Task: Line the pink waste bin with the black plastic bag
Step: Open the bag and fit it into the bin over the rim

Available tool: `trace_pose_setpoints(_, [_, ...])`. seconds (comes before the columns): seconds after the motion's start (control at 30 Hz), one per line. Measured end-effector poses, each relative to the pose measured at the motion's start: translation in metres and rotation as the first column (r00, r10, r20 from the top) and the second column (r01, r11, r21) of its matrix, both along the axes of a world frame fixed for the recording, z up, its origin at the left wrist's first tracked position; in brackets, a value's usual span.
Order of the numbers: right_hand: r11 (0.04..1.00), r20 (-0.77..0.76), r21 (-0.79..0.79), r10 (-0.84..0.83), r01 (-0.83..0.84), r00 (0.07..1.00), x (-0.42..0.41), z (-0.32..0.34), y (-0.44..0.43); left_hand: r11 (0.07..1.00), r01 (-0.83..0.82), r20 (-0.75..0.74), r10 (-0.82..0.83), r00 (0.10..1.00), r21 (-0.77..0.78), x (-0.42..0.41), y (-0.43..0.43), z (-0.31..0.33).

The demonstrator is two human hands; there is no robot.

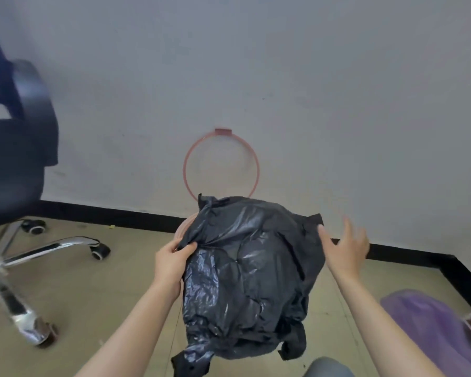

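A person leans over a pink waste bin (pixel 182 230) standing on the floor against a pale wall, with a crumpled black plastic bag (pixel 245 270) held above it and covering nearly all of the bin from view. Only a curved sliver of pink rim shows at the bag's upper left edge. The left hand (pixel 172 263) is clenched on a fold of the bag's left side, thumb on top, and carries the bag's weight. The right hand (pixel 346 247) is spread and blurred just beside the bag's right corner; its fingers are released and grip nothing, and whether the thumb touches the plastic cannot be told. A thin pink ring (pixel 186 170) with a small bracket stands hinged up against the wall behind the bin, apparently the hoop that clamps a liner in place. An office chair (pixel 17 137) with a chrome base stands at left, well apart, and a purple cloth (pixel 430 319) lies at lower right.

The step in hand appears to be spreading the bag open over the bin; the lining itself is not yet done, as the bag is bunched and its mouth cannot be made out. The next move likely calls for the right hand to take the opposite edge, so both hands can find the opening, pull it wide and push the bag's body down inside before folding the edge over the rim.
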State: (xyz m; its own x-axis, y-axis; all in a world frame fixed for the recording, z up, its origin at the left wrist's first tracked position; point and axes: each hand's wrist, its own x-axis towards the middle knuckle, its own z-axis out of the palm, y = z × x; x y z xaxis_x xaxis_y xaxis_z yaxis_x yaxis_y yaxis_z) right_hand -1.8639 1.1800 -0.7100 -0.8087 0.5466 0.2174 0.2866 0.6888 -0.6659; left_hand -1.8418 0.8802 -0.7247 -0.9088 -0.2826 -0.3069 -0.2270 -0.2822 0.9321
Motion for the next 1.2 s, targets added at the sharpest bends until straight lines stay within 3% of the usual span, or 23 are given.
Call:
trace_pose_setpoints(0.07, [0.901, 0.149, -0.432, 0.115, -0.040, 0.982, -0.006, -0.024, 0.000, 0.998, -0.058, 0.061, 0.058, 0.996, 0.000, 0.003, -0.015, -0.011])
trace_pose_setpoints(0.13, [0.686, 0.079, -0.715, 0.269, -0.134, 0.960, -0.009, -0.041, -0.016, 0.997, -0.069, 0.074, 0.071, 0.995, -0.033, 0.006, -0.025, -0.017])
trace_pose_setpoints(0.17, [0.620, 0.012, -0.762, 0.302, -0.186, 0.953, -0.012, -0.045, -0.031, 0.994, -0.057, 0.064, 0.063, 0.996, -0.092, 0.006, -0.030, -0.021])
trace_pose_setpoints(0.23, [0.649, -0.048, -0.708, 0.346, -0.277, 0.937, -0.021, -0.049, -0.061, 0.956, 0.018, 0.029, -0.010, 1.000, -0.294, 0.000, -0.036, -0.025])
trace_pose_setpoints(0.3, [0.751, -0.035, -0.536, 0.436, -0.385, 0.899, -0.030, -0.050, -0.088, 0.889, 0.111, -0.033, -0.140, 0.990, -0.445, -0.013, -0.033, -0.025])
trace_pose_setpoints(0.37, [0.790, 0.038, -0.328, 0.559, -0.518, 0.828, -0.035, -0.054, -0.103, 0.816, 0.196, -0.060, -0.271, 0.961, -0.544, -0.028, -0.018, -0.031])
trace_pose_setpoints(0.4, [0.796, 0.150, -0.186, 0.602, -0.576, 0.784, -0.036, -0.060, -0.107, 0.718, 0.242, -0.025, -0.340, 0.940, -0.653, -0.032, -0.008, -0.038])
trace_pose_setpoints(0.47, [0.716, 0.481, 0.102, 0.572, -0.691, 0.664, -0.028, -0.076, -0.110, 0.367, 0.371, 0.191, -0.442, 0.876, -0.853, -0.034, 0.009, -0.058])
trace_pose_setpoints(0.53, [0.598, 0.669, 0.167, 0.515, -0.784, 0.536, -0.022, -0.094, -0.105, 0.094, 0.508, 0.409, -0.479, 0.777, -0.856, -0.034, 0.022, -0.081])
trace_pose_setpoints(0.6, [0.546, 0.730, 0.159, 0.495, -0.822, 0.471, -0.024, -0.105, -0.096, -0.087, 0.585, 0.551, -0.470, 0.689, -0.806, -0.038, 0.029, -0.097])
trace_pose_setpoints(0.67, [0.513, 0.739, 0.177, 0.494, -0.840, 0.458, -0.031, -0.111, -0.088, -0.205, 0.615, 0.634, -0.433, 0.640, -0.761, -0.046, 0.034, -0.104])
trace_pose_setpoints(0.77, [0.461, 0.732, 0.180, 0.527, -0.869, 0.431, -0.045, -0.121, -0.085, -0.270, 0.668, 0.715, -0.371, 0.593, -0.694, -0.060, 0.042, -0.105])
trace_pose_setpoints(0.87, [0.387, 0.789, 0.110, 0.526, -0.916, 0.317, -0.061, -0.125, -0.087, -0.291, 0.743, 0.795, -0.300, 0.528, -0.603, -0.072, 0.047, -0.100])
trace_pose_setpoints(1.03, [0.315, 0.873, -0.060, 0.477, -0.947, 0.103, -0.089, -0.122, -0.094, -0.214, 0.824, 0.846, -0.243, 0.475, -0.525, -0.090, 0.058, -0.100])
trace_pose_setpoints(1.13, [0.302, 0.912, -0.127, 0.411, -0.945, 0.009, -0.101, -0.119, -0.101, -0.270, 0.772, 0.817, -0.213, 0.535, -0.576, -0.094, 0.058, -0.094])
trace_pose_setpoints(1.2, [0.300, 0.922, -0.148, 0.386, -0.942, -0.021, -0.105, -0.118, -0.103, -0.240, 0.718, 0.756, -0.245, 0.606, -0.653, -0.089, 0.056, -0.087])
